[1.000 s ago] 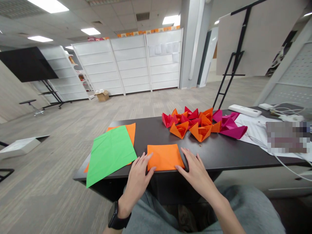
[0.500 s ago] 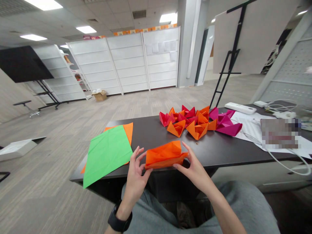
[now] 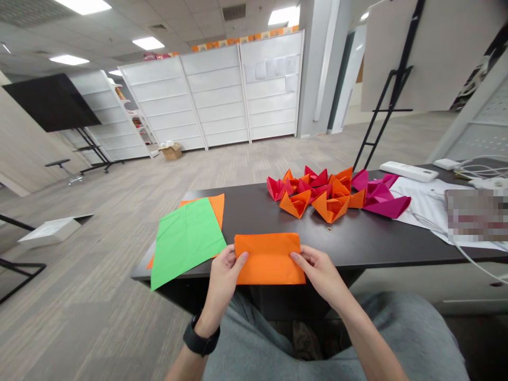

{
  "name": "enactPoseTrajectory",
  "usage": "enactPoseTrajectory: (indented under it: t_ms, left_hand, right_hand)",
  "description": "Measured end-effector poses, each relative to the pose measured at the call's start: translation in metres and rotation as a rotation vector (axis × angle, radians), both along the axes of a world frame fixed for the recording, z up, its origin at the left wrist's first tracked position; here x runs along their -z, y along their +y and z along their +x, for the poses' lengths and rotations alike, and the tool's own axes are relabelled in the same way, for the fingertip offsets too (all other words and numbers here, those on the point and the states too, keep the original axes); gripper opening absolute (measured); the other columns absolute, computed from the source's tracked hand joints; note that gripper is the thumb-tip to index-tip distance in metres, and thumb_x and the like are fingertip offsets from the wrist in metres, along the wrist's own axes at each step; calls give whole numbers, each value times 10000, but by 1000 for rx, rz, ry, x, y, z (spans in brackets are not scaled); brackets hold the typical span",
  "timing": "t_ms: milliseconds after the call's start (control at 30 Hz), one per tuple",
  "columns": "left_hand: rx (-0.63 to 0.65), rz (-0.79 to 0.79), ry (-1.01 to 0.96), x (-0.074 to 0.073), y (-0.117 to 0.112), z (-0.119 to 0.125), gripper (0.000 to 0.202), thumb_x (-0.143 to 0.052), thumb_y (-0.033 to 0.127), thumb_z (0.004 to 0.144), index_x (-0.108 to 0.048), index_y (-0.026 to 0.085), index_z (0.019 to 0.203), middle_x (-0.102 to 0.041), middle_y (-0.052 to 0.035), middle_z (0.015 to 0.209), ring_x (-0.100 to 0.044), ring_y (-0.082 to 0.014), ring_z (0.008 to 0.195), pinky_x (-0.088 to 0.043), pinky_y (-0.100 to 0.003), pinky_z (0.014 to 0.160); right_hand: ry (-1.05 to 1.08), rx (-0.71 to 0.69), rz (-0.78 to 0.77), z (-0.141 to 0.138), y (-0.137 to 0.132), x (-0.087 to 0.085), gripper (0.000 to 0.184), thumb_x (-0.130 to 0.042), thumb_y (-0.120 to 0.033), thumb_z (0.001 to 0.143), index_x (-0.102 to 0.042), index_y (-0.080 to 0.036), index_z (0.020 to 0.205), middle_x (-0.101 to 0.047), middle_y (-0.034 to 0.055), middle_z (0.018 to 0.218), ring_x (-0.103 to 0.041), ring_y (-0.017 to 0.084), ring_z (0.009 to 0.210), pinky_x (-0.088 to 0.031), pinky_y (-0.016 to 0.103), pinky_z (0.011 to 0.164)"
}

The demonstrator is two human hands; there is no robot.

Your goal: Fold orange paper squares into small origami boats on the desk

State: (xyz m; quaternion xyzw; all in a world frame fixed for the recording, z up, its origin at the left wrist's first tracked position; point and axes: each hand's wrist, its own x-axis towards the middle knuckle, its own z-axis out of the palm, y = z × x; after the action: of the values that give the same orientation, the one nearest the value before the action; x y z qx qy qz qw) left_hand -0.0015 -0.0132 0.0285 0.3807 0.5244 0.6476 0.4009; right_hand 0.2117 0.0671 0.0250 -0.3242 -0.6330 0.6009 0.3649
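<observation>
A folded sheet of orange paper (image 3: 272, 262) is held flat in front of me, its broad rectangular face toward me, at the table's front edge. My left hand (image 3: 226, 270) pinches its left side, thumb in front and fingers mostly hidden behind. On the right side my right hand (image 3: 317, 267) grips it the same way. Beyond the paper stand several folded paper boats, among them an orange boat (image 3: 331, 206), a red boat (image 3: 278, 188) and a magenta boat (image 3: 387, 203). To the left, a green paper sheet (image 3: 188, 238) lies over an orange sheet (image 3: 217, 206).
The dark table (image 3: 246, 211) runs across in front of my knees. At its right are a white power strip (image 3: 408, 171), printed papers (image 3: 420, 198) and a white cable (image 3: 472, 264). An easel (image 3: 383, 111) stands behind; a cardboard box (image 3: 171, 152) rests on the floor.
The orange paper has turned from a tilted, partly opened shape to a flat rectangle facing me. Both hands have closed on its sides. The view has shifted slightly left.
</observation>
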Motion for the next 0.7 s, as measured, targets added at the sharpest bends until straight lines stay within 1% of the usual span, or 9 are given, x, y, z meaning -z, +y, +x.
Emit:
enactPoseTrajectory:
  t_ms: [100, 167, 267, 333, 400, 467, 567, 700]
  left_hand:
    - [-55, 5, 21, -1, 0, 0, 375, -728, 478, 794, -689, 141, 952, -754, -88, 962, -703, -222, 918, -541, -301, 835]
    - [-63, 1, 40, 0, -1, 0, 360, -718, 476, 805, -694, 136, 919, -753, -78, 922, -698, -210, 882, -532, -281, 807]
    - [-15, -28, 59, 2, -2, -1, 339, -716, 464, 808, -695, 130, 864, -747, -69, 856, -691, -199, 812, -526, -270, 753]
    - [-9, -37, 43, 1, -3, 0, 332, -738, 450, 786, -700, 131, 870, -747, -68, 848, -693, -197, 808, -528, -275, 762]
    - [-21, -36, 1, -3, -4, 1, 356, -775, 436, 745, -711, 135, 924, -755, -76, 878, -700, -203, 843, -533, -292, 804]
    - [-24, -40, -40, -8, -5, 2, 387, -803, 433, 709, -722, 130, 935, -761, -89, 883, -708, -215, 860, -536, -308, 821]
    - [-40, -53, -80, -11, -5, 2, 395, -825, 446, 679, -742, 118, 884, -763, -94, 811, -717, -219, 806, -545, -317, 793]
    - [-91, -38, -97, -2, -4, 0, 407, -821, 457, 686, -753, 128, 915, -770, -96, 837, -723, -216, 806, -560, -323, 794]
  right_hand:
    - [-18, -47, -22, -1, -1, -1, 450, -611, -580, 852, -697, -212, 1095, -748, 82, 1078, -700, 283, 990, -545, 436, 918]
    - [-22, -57, -48, -2, -2, -3, 466, -647, -582, 824, -700, -212, 1101, -750, 87, 1069, -706, 282, 967, -545, 449, 923]
    - [9, 19, -53, -2, -3, -5, 469, -641, -596, 823, -716, -206, 1073, -755, 87, 1037, -708, 275, 943, -553, 430, 905]
    - [7, 64, -13, -1, -3, -6, 464, -611, -599, 843, -728, -200, 1049, -757, 83, 1016, -701, 272, 947, -556, 402, 886]
    - [-39, 73, 42, 1, -2, -7, 449, -601, -588, 853, -742, -196, 1022, -759, 76, 988, -694, 270, 950, -553, 375, 866]
    - [-93, 75, 80, 2, -1, -7, 443, -602, -583, 849, -755, -194, 995, -761, 69, 966, -688, 272, 945, -550, 361, 843]
    - [-119, 91, 51, 3, -2, -8, 468, -598, -596, 834, -762, -187, 991, -765, 69, 925, -691, 275, 905, -557, 352, 781]
    - [-95, 110, -8, -4, -5, -8, 481, -608, -594, 820, -768, -181, 1008, -768, 70, 881, -694, 288, 902, -560, 359, 749]
